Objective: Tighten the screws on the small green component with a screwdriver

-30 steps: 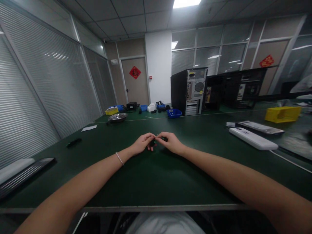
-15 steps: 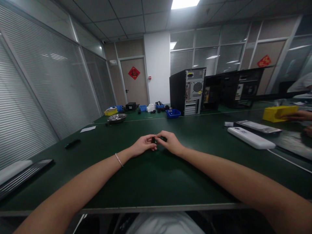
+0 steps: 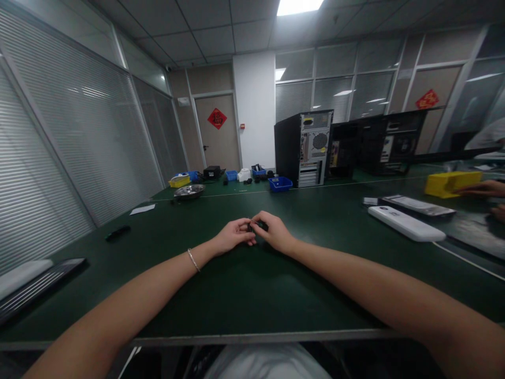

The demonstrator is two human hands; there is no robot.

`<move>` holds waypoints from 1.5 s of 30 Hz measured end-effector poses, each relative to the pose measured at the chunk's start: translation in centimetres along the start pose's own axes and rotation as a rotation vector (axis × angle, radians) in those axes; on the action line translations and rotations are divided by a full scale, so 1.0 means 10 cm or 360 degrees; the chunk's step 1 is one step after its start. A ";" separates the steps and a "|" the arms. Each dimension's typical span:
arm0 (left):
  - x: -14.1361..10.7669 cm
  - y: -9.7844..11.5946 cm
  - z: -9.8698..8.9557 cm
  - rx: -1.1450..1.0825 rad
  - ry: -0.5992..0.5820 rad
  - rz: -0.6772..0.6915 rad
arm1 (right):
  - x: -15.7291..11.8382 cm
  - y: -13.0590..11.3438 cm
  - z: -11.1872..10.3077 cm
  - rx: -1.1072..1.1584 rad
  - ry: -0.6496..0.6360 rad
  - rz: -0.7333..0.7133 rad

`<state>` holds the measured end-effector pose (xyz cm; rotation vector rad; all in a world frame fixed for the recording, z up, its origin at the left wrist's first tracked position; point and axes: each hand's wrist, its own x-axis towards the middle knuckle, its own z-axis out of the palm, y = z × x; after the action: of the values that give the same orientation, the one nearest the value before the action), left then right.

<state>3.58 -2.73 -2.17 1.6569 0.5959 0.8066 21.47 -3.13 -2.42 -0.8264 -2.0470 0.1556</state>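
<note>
Over the middle of the green table, my left hand and my right hand meet at the fingertips. Both hands are closed around a small dark object, mostly covered by the fingers and too small to name. The left thumb and fingers pinch it from the left. From the right, the right thumb and index finger press against it. A bracelet circles my left wrist.
Computer cases stand at the back right, beside a blue bin. A metal dish lies back left. A white device with a cable lies right, near another person's hand at a yellow box.
The fingers of my right hand have shifted slightly around the small object. Both arms stay nearly in place. The other person's hands at the right have moved a little.
</note>
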 end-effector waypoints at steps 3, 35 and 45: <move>0.00 0.02 0.01 0.0009 0.0005 -0.0023 | 0.00 -0.01 -0.01 0.0022 0.0009 0.0009; 0.02 -0.03 -0.02 0.0080 0.0079 0.0043 | 0.02 0.00 -0.04 0.0297 -0.0006 0.0125; 0.02 -0.05 -0.01 0.0186 0.0082 0.0092 | 0.01 -0.02 -0.03 0.0211 -0.0004 0.0104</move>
<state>3.61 -2.41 -2.58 1.7713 0.6439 0.8724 21.54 -3.27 -2.06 -0.8112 -1.9896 0.3252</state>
